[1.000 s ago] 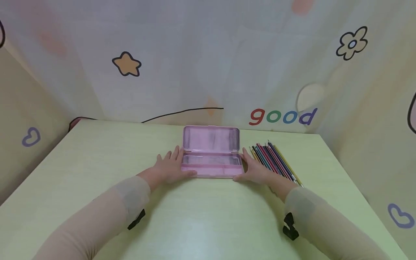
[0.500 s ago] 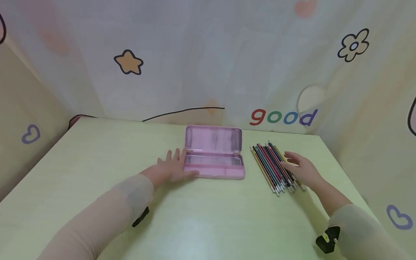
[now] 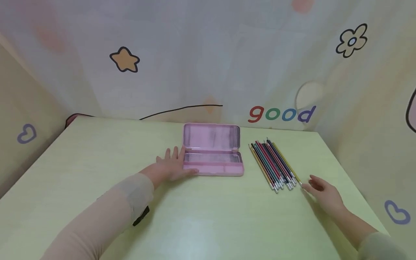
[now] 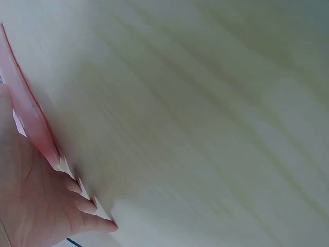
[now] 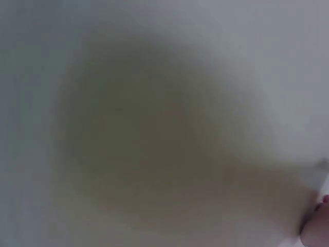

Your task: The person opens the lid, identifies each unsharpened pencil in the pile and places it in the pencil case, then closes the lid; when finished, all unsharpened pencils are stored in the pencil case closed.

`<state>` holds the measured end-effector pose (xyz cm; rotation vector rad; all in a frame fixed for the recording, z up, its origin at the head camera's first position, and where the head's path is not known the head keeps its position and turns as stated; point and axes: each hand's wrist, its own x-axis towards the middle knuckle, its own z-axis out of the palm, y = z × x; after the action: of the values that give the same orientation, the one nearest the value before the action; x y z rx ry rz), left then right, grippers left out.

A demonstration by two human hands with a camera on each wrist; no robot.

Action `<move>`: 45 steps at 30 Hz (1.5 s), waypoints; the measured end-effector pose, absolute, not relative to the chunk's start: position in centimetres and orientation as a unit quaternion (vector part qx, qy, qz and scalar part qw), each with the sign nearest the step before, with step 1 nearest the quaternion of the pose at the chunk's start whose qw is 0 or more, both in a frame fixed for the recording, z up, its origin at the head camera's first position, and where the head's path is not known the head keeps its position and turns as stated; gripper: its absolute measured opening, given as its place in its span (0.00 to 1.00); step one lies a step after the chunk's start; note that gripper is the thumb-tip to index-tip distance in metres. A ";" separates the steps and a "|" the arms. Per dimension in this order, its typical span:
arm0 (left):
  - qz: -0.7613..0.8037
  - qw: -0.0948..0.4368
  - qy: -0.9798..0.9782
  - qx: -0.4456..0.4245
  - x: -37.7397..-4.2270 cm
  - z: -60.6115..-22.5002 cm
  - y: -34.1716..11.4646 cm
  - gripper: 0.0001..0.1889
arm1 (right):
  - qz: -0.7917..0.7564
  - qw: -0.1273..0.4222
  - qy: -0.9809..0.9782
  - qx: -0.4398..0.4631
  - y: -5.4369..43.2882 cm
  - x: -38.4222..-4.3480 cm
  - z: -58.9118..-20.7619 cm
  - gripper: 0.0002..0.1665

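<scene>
Since one second ago, the right hand has left the pencil case and gone across to the yellow pencil, while the left hand remains at the left side of the case.

From the head view, the case is pink, smooth and shiny, a rounded rectangle with its lid raised towards the wall. It lies on the pale desk, its long axis going left to right. To its right, the slim, straight pencils lie side by side, slanting, with tips to the wall and silver ends to the person. The yellow one is outermost; the right hand is at its near end, fingers loosely bent and apart. I cannot tell if they touch it. The left hand has straight, spread fingers, the thumb on the front corner of the case.

The left wrist view adds the curved pink side of the case and streaky wood grain.

The right wrist view is mostly blur, with only a bit of finger in the lower right corner.
</scene>
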<state>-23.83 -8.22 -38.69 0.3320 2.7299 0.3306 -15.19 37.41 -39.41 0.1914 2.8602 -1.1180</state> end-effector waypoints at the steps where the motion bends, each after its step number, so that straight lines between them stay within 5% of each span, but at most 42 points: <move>1: 0.115 0.184 0.969 0.118 -23.8 -38.6 -8.3 0.56 | -0.354 0.024 0.932 0.073 37.4 -14.9 -39.7 0.43; 10: 0.113 0.185 0.970 0.113 -23.9 -38.2 -8.9 0.57 | -0.313 -0.081 0.937 0.135 35.7 -15.1 -41.3 0.34; 17: 0.124 0.182 0.969 0.117 -23.9 -38.1 -8.9 0.56 | -0.312 -0.095 0.931 0.166 35.4 -15.6 -41.1 0.25; 25: 0.118 0.181 0.969 0.118 -24.1 -38.7 -8.1 0.56 | -0.399 -0.061 0.881 0.247 37.3 -15.4 -40.1 0.29; 30: 0.115 0.188 0.969 0.116 -24.0 -38.9 -8.0 0.56 | -0.510 -0.078 0.809 0.283 39.0 -15.0 -39.2 0.09; 37: 0.117 0.190 0.969 0.110 -23.8 -38.7 -8.1 0.56 | -0.565 -0.110 0.786 0.227 39.1 -15.8 -38.0 0.07; 45: 0.126 0.192 0.967 0.111 -23.8 -38.8 -8.2 0.56 | -0.602 -0.080 0.778 0.159 37.3 -17.2 -37.5 0.10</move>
<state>-23.80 -8.24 -38.84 0.3106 2.7153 0.3541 -17.23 37.34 -37.52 0.5278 2.5777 -1.9937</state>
